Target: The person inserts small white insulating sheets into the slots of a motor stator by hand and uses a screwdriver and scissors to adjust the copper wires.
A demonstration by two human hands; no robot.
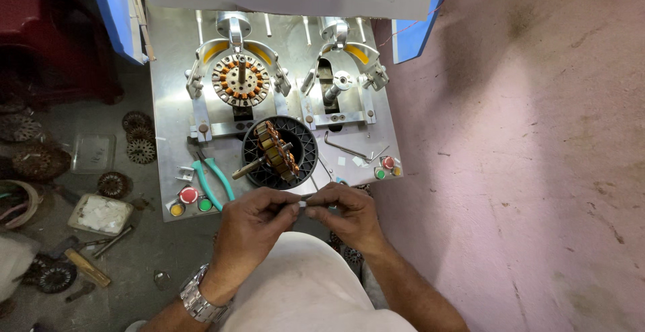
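A small pale strip, perhaps insulation, is pinched between left hand and right hand, both grips closed on it, near the wound stator.

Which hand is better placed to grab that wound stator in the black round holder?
Probably the left hand: it sits just below the wound stator in the black holder. The right hand is farther off; both pinch a small white piece.

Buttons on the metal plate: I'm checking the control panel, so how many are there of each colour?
red buttons: 2
yellow buttons: 2
green buttons: 2
Total: 6, in two clusters of three near the front edge of the metal plate.
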